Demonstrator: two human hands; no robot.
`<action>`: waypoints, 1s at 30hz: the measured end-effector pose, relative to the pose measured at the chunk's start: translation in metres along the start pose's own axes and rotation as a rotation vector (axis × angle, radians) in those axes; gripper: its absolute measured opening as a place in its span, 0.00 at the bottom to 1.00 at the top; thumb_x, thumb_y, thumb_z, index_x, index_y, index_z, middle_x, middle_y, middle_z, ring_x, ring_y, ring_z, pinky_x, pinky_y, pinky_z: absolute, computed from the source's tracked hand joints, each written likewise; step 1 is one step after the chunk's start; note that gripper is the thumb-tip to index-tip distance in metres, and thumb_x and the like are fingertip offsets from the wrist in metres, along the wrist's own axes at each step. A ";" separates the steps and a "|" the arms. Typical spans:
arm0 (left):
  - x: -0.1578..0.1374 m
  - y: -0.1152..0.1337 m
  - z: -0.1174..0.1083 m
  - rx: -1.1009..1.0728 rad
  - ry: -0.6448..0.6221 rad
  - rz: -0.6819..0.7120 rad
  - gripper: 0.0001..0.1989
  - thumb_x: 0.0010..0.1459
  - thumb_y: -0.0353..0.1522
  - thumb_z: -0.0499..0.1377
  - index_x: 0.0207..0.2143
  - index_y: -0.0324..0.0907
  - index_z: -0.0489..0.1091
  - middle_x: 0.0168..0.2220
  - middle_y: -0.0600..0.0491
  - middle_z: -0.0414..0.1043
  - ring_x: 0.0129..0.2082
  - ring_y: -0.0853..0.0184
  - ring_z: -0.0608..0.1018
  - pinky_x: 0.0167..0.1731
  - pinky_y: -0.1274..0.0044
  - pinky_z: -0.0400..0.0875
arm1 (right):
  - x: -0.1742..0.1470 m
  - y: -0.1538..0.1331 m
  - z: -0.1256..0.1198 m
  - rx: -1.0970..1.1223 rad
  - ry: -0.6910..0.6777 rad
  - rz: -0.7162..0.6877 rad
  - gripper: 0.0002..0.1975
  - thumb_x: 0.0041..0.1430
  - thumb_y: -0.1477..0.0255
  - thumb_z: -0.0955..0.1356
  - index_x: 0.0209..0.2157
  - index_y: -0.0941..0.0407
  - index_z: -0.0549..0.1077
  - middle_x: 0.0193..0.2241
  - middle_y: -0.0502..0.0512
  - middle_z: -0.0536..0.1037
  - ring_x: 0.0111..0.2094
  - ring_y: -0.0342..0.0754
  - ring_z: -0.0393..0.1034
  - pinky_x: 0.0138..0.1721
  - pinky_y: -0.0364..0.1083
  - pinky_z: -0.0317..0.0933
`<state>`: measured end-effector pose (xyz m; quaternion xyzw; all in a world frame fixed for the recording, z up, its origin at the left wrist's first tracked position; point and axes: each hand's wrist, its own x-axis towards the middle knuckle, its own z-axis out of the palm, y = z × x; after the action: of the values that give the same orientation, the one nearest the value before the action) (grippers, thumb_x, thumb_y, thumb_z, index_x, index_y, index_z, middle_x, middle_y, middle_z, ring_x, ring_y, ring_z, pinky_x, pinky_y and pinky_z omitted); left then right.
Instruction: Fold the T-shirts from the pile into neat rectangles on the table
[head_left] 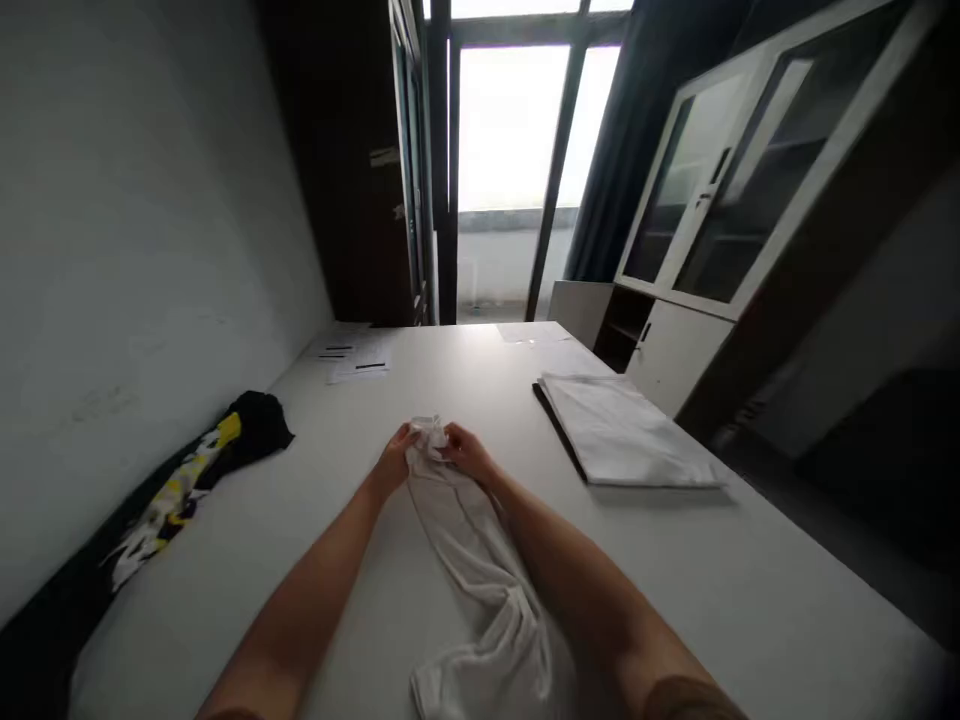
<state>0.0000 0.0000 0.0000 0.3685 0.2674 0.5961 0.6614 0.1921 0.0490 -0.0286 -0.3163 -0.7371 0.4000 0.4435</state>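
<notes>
A long piece of white cloth (469, 535), which looks like a garment, stretches over the white table toward me. Its far end is bunched up between my two hands. My left hand (395, 455) grips the left side of that bunched end, fingers closed on it. On the other side, my right hand (466, 452) pinches the same end. The near part of the garment lies in loose folds, twisted and creased, between my forearms. I cannot make out which part of the garment the gathered end is.
Folded white fabric (630, 430) with a dark edge lies on the table (330, 560) at right. Dark clothing (255, 425) with a yellow and white pattern lies along the left wall. Printed papers (352, 355) sit at the far left. A glass-door cabinet (720, 180) stands to the right.
</notes>
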 end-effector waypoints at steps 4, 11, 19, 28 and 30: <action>0.004 0.002 -0.005 -0.066 0.085 -0.003 0.12 0.52 0.32 0.66 0.39 0.38 0.75 0.32 0.51 0.79 0.33 0.61 0.79 0.38 0.73 0.73 | 0.000 -0.001 -0.002 -0.033 0.155 0.006 0.09 0.50 0.65 0.69 0.28 0.53 0.66 0.27 0.45 0.67 0.29 0.43 0.59 0.30 0.41 0.56; 0.013 0.012 -0.021 -0.238 0.305 -0.062 0.07 0.49 0.30 0.58 0.31 0.39 0.74 0.27 0.52 0.79 0.35 0.58 0.82 0.42 0.70 0.75 | 0.005 0.000 -0.020 0.182 0.380 0.102 0.12 0.51 0.64 0.68 0.24 0.52 0.61 0.21 0.43 0.62 0.25 0.42 0.58 0.27 0.41 0.56; 0.013 0.023 -0.026 -0.225 0.262 -0.078 0.05 0.54 0.32 0.61 0.31 0.38 0.75 0.26 0.51 0.79 0.37 0.57 0.83 0.44 0.70 0.75 | 0.007 0.011 -0.052 0.233 0.504 0.156 0.15 0.51 0.61 0.71 0.29 0.52 0.61 0.21 0.42 0.62 0.22 0.41 0.55 0.22 0.41 0.51; 0.020 0.022 -0.047 -0.122 0.400 0.134 0.10 0.51 0.34 0.68 0.30 0.42 0.69 0.25 0.61 0.72 0.25 0.70 0.75 0.32 0.79 0.71 | 0.005 0.024 -0.093 -0.188 0.234 0.204 0.15 0.50 0.56 0.72 0.32 0.52 0.77 0.29 0.51 0.78 0.31 0.49 0.69 0.34 0.46 0.61; 0.020 0.021 -0.051 -0.102 0.420 0.143 0.12 0.50 0.34 0.69 0.29 0.42 0.67 0.23 0.62 0.69 0.24 0.72 0.73 0.30 0.80 0.70 | 0.003 0.024 -0.098 -0.204 0.192 0.205 0.16 0.51 0.54 0.72 0.29 0.53 0.78 0.28 0.52 0.78 0.31 0.49 0.69 0.34 0.46 0.60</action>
<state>-0.0495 0.0289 -0.0110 0.2202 0.3420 0.7179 0.5649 0.2828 0.0931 -0.0200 -0.4699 -0.6920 0.3341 0.4344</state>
